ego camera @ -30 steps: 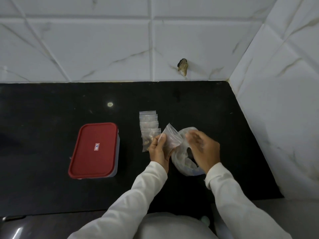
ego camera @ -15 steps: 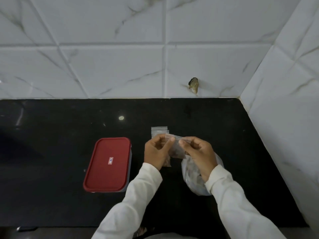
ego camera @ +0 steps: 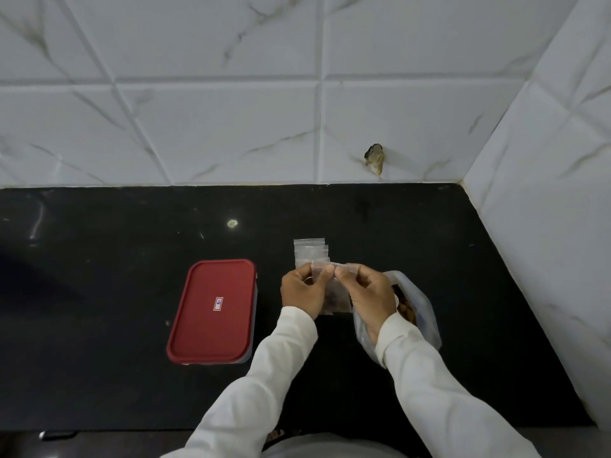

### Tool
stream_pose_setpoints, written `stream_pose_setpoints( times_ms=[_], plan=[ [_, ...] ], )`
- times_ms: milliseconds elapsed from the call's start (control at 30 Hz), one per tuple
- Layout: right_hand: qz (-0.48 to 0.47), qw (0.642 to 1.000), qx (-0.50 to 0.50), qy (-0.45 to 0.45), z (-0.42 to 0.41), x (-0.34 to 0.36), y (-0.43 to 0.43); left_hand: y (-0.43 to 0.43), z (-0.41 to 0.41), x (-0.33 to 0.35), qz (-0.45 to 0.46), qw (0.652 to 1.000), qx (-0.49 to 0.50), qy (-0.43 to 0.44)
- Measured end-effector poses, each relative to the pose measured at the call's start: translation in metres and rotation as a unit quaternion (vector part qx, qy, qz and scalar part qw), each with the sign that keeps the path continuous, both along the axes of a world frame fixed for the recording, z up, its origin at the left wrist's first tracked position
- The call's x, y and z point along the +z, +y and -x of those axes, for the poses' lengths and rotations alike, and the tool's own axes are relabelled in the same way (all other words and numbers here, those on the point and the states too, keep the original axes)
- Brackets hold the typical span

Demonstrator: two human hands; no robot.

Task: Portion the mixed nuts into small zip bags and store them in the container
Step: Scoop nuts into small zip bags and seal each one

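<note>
Left hand: the left hand [ego camera: 302, 289] pinches the top edge of a small zip bag [ego camera: 334, 294] between thumb and fingertips, above the counter.
Right hand: the right hand [ego camera: 370, 292] pinches the same top edge just beside the left; the fingertips of the two hands nearly touch.
Zip bag: hangs upright between the hands, dark nuts at its bottom.
Spare bags: a stack of bags [ego camera: 310, 252] lies on the counter [ego camera: 115, 259] just behind the hands.
Nut bag: a larger clear bag [ego camera: 420, 312] with brown nuts sits under the right wrist.
Container: the box [ego camera: 213, 310], red lid on, stands left of the hands, apart from them.
Wall: white marbled tiles [ego camera: 231, 127] behind and to the right.
</note>
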State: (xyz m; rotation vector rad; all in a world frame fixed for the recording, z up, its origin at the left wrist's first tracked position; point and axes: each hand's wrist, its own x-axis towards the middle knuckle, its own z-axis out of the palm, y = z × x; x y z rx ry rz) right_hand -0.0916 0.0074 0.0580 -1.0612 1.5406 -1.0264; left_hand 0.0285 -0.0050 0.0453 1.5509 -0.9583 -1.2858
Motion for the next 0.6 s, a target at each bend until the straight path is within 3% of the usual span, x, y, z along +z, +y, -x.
stream_pose_setpoints(
  times_ms=[200, 533, 600],
  plan=[
    [-0.042, 0.995, -0.063, -0.063, -0.001, 0.002, -0.002, 0.0, 0.005, 0.0, -0.072, 0.991, 0.042, 0.105],
    [-0.069, 0.99, -0.104, -0.066, -0.007, -0.008, -0.007, 0.001, 0.0, -0.01, -0.099, 0.981, 0.07, 0.151],
    [-0.074, 0.99, -0.102, -0.067, -0.005, -0.013, -0.008, 0.0, -0.006, -0.013, -0.09, 0.986, 0.057, 0.126]
  ],
)
